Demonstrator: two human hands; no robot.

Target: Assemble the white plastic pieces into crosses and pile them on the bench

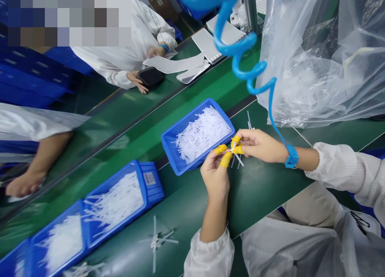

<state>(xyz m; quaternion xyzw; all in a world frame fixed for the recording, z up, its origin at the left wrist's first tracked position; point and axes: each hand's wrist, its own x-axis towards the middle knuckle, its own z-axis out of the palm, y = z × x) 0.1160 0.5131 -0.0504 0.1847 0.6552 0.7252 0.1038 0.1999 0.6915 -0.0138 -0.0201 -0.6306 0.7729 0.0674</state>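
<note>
My left hand [217, 169] and my right hand [255, 145] meet over the green table, beside the near corner of a blue bin [177, 168] heaped with thin white strips [204, 133]. Yellow covers wrap the thumb and finger of both hands. Pinched between the fingertips is a small white piece [233, 146], mostly hidden by them. A few pale strips [240, 160] show just below the fingers; whether they join the held piece I cannot tell. My right wrist wears a blue strap [291, 156] with a coiled blue cord [254, 70].
More blue bins [150, 180] of white strips line the left. A star-shaped cluster of strips [155, 241] lies on the near table [186, 213]. Clear plastic bagging [313, 68] fills the upper right. Across the green belt, a co-worker's hand [137, 81] touches a black object [150, 77].
</note>
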